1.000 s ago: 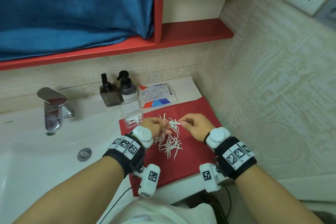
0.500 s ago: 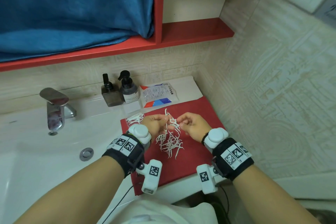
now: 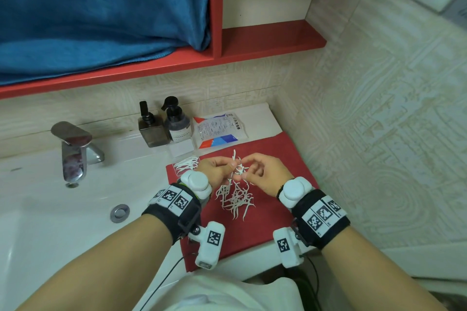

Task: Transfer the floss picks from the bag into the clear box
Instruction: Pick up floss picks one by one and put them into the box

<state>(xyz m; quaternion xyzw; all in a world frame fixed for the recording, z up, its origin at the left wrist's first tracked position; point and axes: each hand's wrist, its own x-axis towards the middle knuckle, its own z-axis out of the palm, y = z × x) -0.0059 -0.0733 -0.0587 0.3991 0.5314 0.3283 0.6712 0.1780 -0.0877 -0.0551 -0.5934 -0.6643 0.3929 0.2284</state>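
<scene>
From the head camera: my left hand [image 3: 218, 168] and right hand [image 3: 262, 171] meet above the red mat [image 3: 285, 156] — each pinching a tangle of floss picks [image 3: 238, 168]; more picks lie loose in a pile [image 3: 236, 198] below; the clear box [image 3: 187, 163], picks inside, sits by my left wrist; the bag [image 3: 218, 130] lies flat behind

Both bare forearms wear black wristbands [image 3: 177, 207] carrying square-coded tags, white pods, and seemingly a thin cable.
</scene>
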